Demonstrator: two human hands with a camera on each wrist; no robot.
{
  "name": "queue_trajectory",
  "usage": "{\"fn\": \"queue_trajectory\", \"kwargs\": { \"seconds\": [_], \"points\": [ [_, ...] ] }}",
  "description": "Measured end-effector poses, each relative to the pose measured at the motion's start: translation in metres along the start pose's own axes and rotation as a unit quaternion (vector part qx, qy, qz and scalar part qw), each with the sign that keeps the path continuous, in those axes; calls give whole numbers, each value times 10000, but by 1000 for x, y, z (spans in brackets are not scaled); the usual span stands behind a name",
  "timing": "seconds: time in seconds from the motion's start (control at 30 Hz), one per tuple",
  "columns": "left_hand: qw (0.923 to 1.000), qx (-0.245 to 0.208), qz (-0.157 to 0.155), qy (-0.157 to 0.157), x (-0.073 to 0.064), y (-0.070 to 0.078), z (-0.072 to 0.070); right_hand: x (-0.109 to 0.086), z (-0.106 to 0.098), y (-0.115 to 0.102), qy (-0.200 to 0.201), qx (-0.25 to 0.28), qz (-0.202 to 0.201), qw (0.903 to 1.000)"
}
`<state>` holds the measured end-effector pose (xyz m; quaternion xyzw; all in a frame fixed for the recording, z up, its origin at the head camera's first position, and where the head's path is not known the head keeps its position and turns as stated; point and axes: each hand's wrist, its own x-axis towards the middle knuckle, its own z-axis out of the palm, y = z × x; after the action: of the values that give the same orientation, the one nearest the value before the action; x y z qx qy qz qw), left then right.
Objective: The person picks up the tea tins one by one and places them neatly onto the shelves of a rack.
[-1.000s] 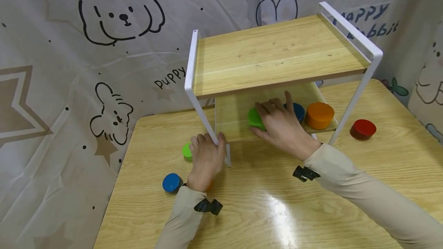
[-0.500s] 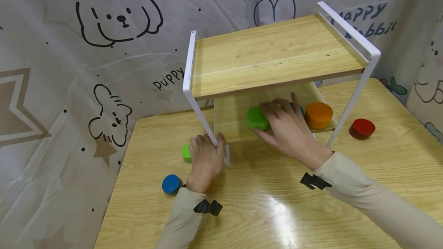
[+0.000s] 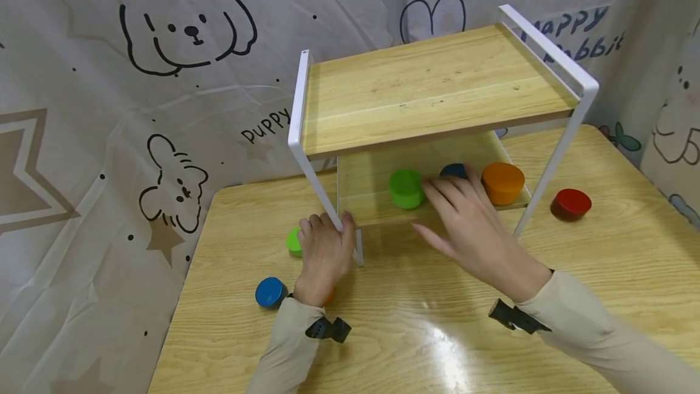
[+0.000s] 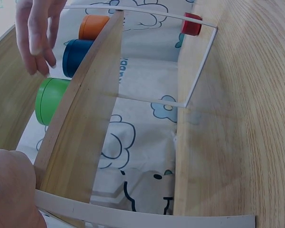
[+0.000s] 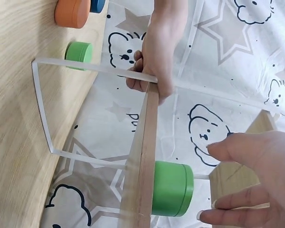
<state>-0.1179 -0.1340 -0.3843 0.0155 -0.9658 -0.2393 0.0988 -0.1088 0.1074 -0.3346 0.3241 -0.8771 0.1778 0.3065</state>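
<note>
My left hand point(image 3: 325, 254) grips the front left corner of a two-tier shelf point(image 3: 437, 90) with wooden boards and a white frame. In the right wrist view its fingers curl round the frame beside the lower board's edge. A round green container point(image 3: 406, 189) with a lid seam stands upright on the lower board. Just right of it is my right hand point(image 3: 473, 230), thumb and fingers spread, holding nothing. The right wrist view shows a gap between the fingertips and the green container point(image 5: 172, 189). Behind the right hand, a blue container point(image 3: 452, 170) is partly hidden; an orange one point(image 3: 503, 183) stands beside it.
On the table point(image 3: 410, 333), a red container point(image 3: 571, 205) lies right of the shelf. Left of it are another green container point(image 3: 294, 242), another blue one point(image 3: 270, 292) and an orange one point(image 5: 72, 13), mostly hidden by the left arm in the head view. A printed cloth point(image 3: 164, 102) hangs behind.
My right hand has let go of the green container and drawn back to the right and toward me. That container stays on the lower board. The left hand keeps its place on the frame.
</note>
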Motion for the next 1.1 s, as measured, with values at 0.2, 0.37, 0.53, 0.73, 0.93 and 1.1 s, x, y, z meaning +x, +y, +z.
{"fn": "queue_trajectory", "kwargs": {
  "seconds": [0.2,0.37,0.53,0.73,0.93,1.1],
  "points": [
    [10000,-12,-21,-32,1,0,0,-8,-8,-4,324,261,-147,9990],
    [9999,13,-69,-94,1,-1,-1,-11,-12,-2,456,298,-237,9982],
    [9999,-27,-53,-109,2,-1,0,-16,-15,-2,347,467,-181,9981],
    [10000,12,-2,17,1,-1,0,-28,-16,-6,630,888,-224,9938],
    [10000,20,16,4,1,-1,1,-51,-15,0,697,963,-53,9929],
    [10000,26,4,-50,2,-2,1,-74,-13,12,825,823,106,9931]
  ]
}}
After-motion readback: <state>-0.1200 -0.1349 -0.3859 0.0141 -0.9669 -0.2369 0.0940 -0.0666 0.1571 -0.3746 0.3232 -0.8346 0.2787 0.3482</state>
